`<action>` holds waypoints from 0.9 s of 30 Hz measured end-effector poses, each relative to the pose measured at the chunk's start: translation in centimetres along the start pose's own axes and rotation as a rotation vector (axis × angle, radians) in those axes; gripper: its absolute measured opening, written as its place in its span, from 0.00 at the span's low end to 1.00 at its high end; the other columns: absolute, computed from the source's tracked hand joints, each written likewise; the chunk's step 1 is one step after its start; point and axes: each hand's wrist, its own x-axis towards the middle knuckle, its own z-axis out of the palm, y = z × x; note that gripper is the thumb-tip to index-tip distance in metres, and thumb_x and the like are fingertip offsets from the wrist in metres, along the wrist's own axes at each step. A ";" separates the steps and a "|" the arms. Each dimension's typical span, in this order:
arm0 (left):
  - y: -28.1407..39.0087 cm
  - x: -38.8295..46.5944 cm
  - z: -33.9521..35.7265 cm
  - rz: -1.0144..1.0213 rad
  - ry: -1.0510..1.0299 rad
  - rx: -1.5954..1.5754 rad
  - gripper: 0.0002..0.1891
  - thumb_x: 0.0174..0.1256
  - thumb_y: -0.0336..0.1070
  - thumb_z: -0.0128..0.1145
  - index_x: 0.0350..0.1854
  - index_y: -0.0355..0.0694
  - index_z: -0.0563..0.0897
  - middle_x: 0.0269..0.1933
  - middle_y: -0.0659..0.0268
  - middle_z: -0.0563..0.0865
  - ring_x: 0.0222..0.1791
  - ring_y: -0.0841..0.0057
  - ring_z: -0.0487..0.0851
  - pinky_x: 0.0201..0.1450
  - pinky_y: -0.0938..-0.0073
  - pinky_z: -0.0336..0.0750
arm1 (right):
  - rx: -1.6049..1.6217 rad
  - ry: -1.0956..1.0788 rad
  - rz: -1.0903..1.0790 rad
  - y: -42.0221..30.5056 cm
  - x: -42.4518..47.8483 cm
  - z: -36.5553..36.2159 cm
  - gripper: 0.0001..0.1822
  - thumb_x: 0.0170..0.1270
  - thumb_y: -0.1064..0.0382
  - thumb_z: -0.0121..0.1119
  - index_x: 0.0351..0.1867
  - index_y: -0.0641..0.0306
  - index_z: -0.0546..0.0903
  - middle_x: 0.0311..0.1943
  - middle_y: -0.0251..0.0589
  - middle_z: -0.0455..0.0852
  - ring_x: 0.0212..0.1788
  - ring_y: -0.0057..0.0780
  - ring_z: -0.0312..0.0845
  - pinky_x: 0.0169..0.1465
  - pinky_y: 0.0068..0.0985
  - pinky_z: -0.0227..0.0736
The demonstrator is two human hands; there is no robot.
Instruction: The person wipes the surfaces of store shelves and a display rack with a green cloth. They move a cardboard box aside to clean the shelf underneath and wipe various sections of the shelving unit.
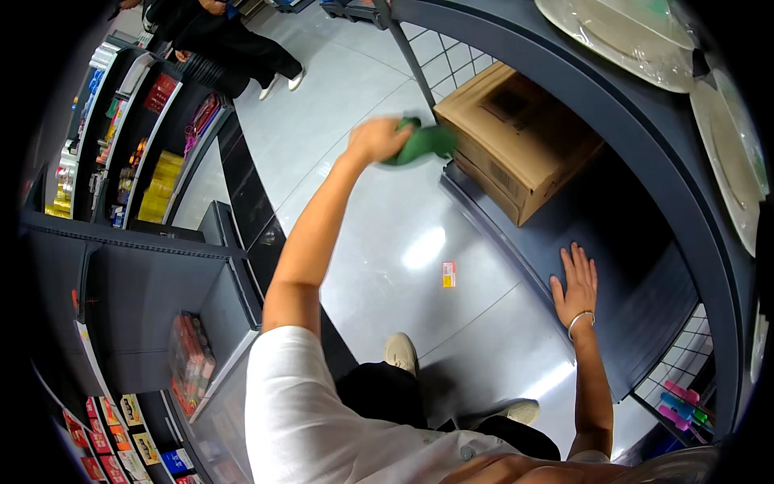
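My left hand (373, 140) is raised and closed around a green cloth (426, 144), which is blurred and hangs just off the near corner of a cardboard box (514, 133). The frame does not settle whether cloth and box touch. That box sits at the far end of a dark grey metal shelf (629, 302). My right hand (577, 290), with a silver bangle (580, 323) at its wrist, rests palm down on the same shelf near its front edge. Its fingers are slightly apart and hold nothing.
Overhead at right, plastic-wrapped white dishes (623, 42) stand on an upper shelf (611, 100). A printed label (448, 274) lies on the tiled floor (375, 242). Stocked shelves (130, 139) line the left side; a person in dark clothes (230, 48) stands beyond them.
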 end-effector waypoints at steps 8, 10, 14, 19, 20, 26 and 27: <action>-3.4 -4.7 -3.3 -0.268 0.113 -1.131 0.18 0.64 0.47 0.51 0.46 0.39 0.79 0.40 0.64 0.82 0.40 0.77 0.80 0.45 0.77 0.73 | -0.007 -0.021 0.001 -0.4 0.1 0.2 0.29 0.65 0.56 0.50 0.67 0.59 0.66 0.70 0.44 0.61 0.73 0.39 0.51 0.75 0.37 0.38; -2.8 -4.9 -4.9 -0.165 0.119 -1.183 0.18 0.64 0.48 0.51 0.46 0.38 0.78 0.42 0.64 0.82 0.43 0.77 0.79 0.47 0.77 0.72 | 0.003 -0.011 0.000 -0.3 -0.3 0.4 0.29 0.65 0.56 0.51 0.67 0.59 0.66 0.70 0.44 0.61 0.73 0.38 0.51 0.75 0.37 0.38; -0.1 -4.4 -8.6 0.172 0.117 -1.171 0.23 0.69 0.56 0.46 0.51 0.40 0.76 0.45 0.63 0.80 0.44 0.78 0.77 0.48 0.78 0.71 | 0.000 0.008 -0.007 -0.1 -0.2 0.6 0.29 0.64 0.57 0.52 0.67 0.58 0.66 0.71 0.42 0.61 0.73 0.38 0.52 0.75 0.37 0.39; 3.5 -1.9 -11.8 0.214 0.479 -0.852 0.23 0.70 0.49 0.52 0.59 0.38 0.74 0.39 0.64 0.83 0.36 0.83 0.80 0.40 0.83 0.74 | 0.021 0.008 -0.005 -0.1 0.1 0.4 0.29 0.64 0.56 0.51 0.67 0.59 0.66 0.71 0.43 0.61 0.73 0.39 0.52 0.75 0.38 0.39; 3.5 -1.1 -12.2 0.250 0.541 -0.786 0.26 0.67 0.45 0.58 0.62 0.35 0.72 0.37 0.63 0.86 0.35 0.84 0.81 0.38 0.83 0.74 | 0.033 0.004 -0.004 -0.1 0.1 0.4 0.29 0.65 0.56 0.51 0.67 0.59 0.67 0.71 0.43 0.61 0.73 0.40 0.52 0.75 0.38 0.39; 4.0 0.0 -12.8 0.206 0.810 -0.402 0.18 0.58 0.45 0.64 0.45 0.37 0.85 0.35 0.61 0.88 0.35 0.79 0.85 0.39 0.78 0.76 | 0.018 -0.027 -0.008 0.1 -0.5 0.8 0.29 0.66 0.55 0.49 0.67 0.60 0.66 0.71 0.45 0.60 0.73 0.42 0.51 0.75 0.39 0.38; 4.6 0.2 -12.6 0.182 0.823 -0.413 0.15 0.58 0.43 0.64 0.42 0.37 0.86 0.34 0.62 0.89 0.34 0.78 0.85 0.39 0.78 0.76 | 0.018 -0.009 -0.019 0.6 -0.6 0.8 0.29 0.66 0.55 0.49 0.67 0.60 0.66 0.71 0.45 0.60 0.73 0.41 0.50 0.75 0.39 0.38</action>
